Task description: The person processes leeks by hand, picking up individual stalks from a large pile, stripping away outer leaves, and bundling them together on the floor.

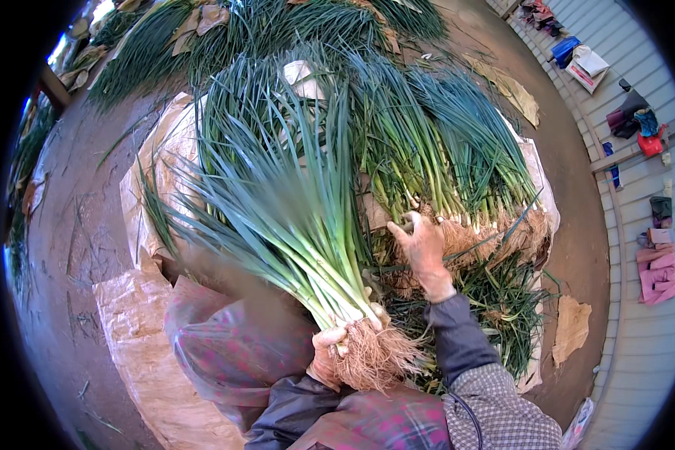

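My left hand [324, 361] is closed around the root end of a large bunch of green onions [326, 274]. Their long leaves fan up and to the left, and their brown, stringy roots [375, 352] hang out to the right of the hand. Over at the near edge of a loose pile of green onions [427, 150], my right hand [425, 251] has its thumb and forefinger apart, with no stalk visible between them. Its other fingers are partly hidden. The pile's roots [521, 232] lie just right of that hand.
Under the onions are tan sacks [157, 356]. Torn leaf trimmings [495, 315] are heaped below the right-hand pile. More green onions [277, 30] lie farther back on the brown floor. Bags and cloths [656, 266] hang along a corrugated wall on the right. Checked, plastic-covered clothing [232, 337] covers my lap.
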{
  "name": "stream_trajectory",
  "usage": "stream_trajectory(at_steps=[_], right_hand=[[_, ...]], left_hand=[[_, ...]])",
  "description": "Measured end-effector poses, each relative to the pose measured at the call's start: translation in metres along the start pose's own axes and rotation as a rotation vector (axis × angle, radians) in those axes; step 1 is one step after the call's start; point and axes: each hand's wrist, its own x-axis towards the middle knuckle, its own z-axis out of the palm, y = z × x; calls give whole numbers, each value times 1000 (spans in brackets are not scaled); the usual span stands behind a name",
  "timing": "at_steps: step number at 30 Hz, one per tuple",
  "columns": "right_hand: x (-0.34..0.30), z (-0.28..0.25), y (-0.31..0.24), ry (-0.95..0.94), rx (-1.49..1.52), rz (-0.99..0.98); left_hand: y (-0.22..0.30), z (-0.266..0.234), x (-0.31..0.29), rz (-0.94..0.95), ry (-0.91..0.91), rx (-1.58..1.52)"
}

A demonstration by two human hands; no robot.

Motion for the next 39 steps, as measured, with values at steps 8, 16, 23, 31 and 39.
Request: stream_trajectory(at_steps=[8,16,23,31,39], right_hand=[[22,2,9,-63,-98,-77],[-85,-21,-22,-339,1035,283],[-84,5,-11,77,-26,-160],[-119,-45,29,194,101,-369],[-103,-70,-1,-161,129,33]], left_hand=[[4,-5,3,19,47,54],[-11,-52,15,-256,-39,182],[-14,-39,14,-144,0,166],[-2,-19,6,4,21,105],[-9,-41,9,-111,32,84]])
